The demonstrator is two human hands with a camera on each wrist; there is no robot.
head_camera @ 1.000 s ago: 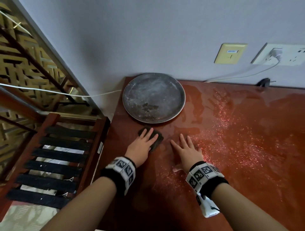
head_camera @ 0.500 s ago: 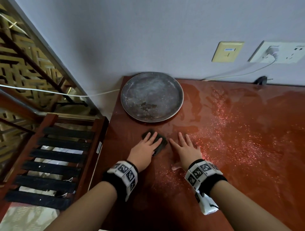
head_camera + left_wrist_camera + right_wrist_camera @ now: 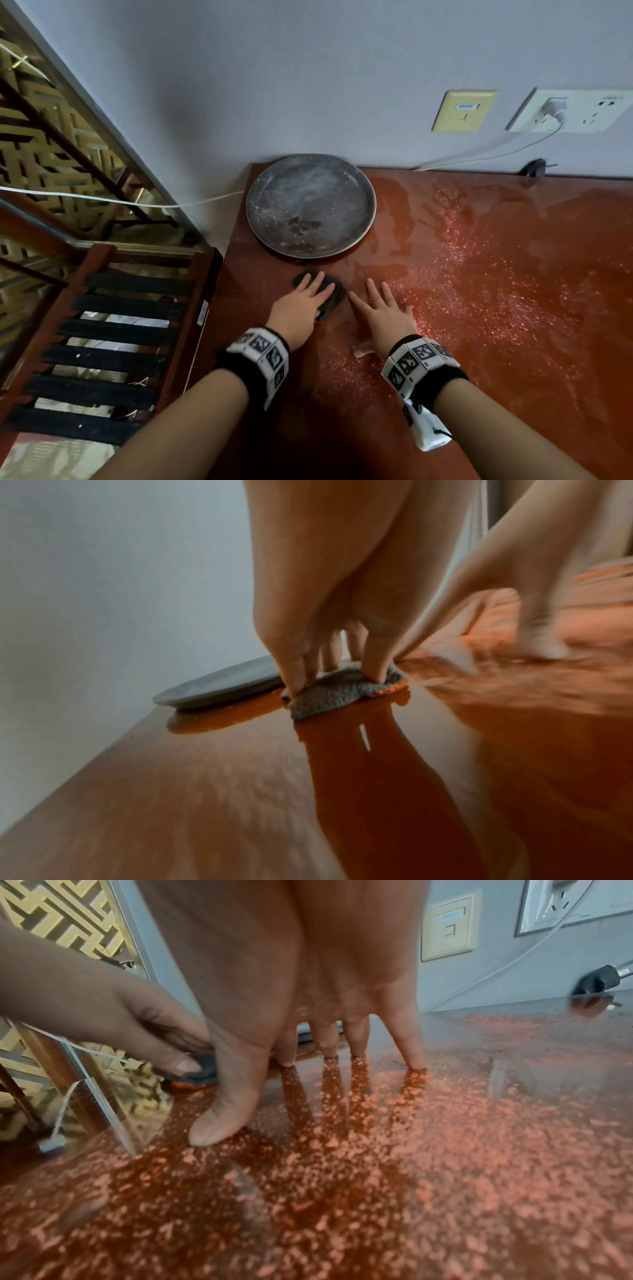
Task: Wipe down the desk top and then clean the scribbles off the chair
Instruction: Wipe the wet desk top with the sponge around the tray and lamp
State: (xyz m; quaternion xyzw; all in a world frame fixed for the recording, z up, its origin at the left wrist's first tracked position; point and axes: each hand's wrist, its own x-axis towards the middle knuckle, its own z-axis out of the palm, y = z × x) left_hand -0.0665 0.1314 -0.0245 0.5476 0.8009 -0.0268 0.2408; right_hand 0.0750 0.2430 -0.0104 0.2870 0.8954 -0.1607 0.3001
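Left hand (image 3: 298,308) fingers pressed flat on dark folded wiping cloth (image 3: 329,298); right hand (image 3: 386,317) splayed, released, bracing on glossy reddish-brown surface (image 3: 513,359).

left hand (image 3: 298,310) – fingers extended, palm down | right hand (image 3: 388,313) – flat, fingers spread

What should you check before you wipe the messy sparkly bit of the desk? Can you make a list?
1. Cloth under the left hand: ok, the fingers press it flat on the desk top.
2. Cloth near the mess: ok, the pale specks start just to its right.
3. Path to the specks free: not ok, the right hand lies flat on the desk between cloth and specks.
4. Round tray out of the way: ok, it sits behind the cloth, in the corner by the wall.
5. Cloth wet enough: cannot tell.
6. Chair cleaned: cannot tell, no scribbles show from here.
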